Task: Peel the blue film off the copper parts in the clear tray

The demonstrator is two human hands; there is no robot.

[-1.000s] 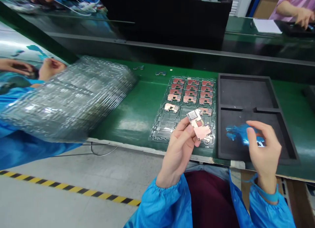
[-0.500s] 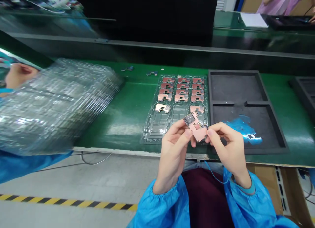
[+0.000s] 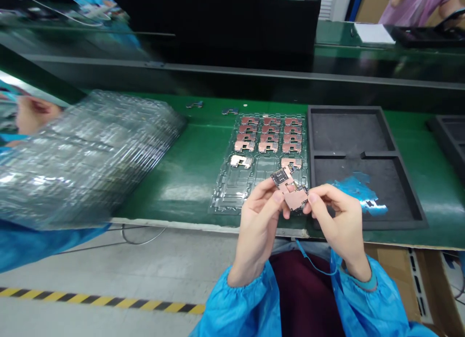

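A small copper-coloured circuit board (image 3: 295,197) with a dark square part at its upper left is held up above the table's front edge. My left hand (image 3: 259,220) is closed on its left side, thumb on top. At the board's right edge, my right hand (image 3: 336,213) pinches it between thumb and fingertips. Just behind the hands lies a clear plastic tray (image 3: 232,189), with several similar boards in rows at its far end. One paler board (image 3: 241,161) sits in the tray's left column, and slots nearer the front are bare.
A black divided tray (image 3: 348,128) stands to the right, with blue film pieces (image 3: 358,191) inside. A tall stack of clear trays (image 3: 90,157) fills the left, beside another person's hand (image 3: 36,115). Two small boards (image 3: 230,111) lie at the back of the green table (image 3: 178,182).
My hands and the board stay almost where they were. The view has shifted slightly. At the back right, the other person's arm has moved over a dark tray.
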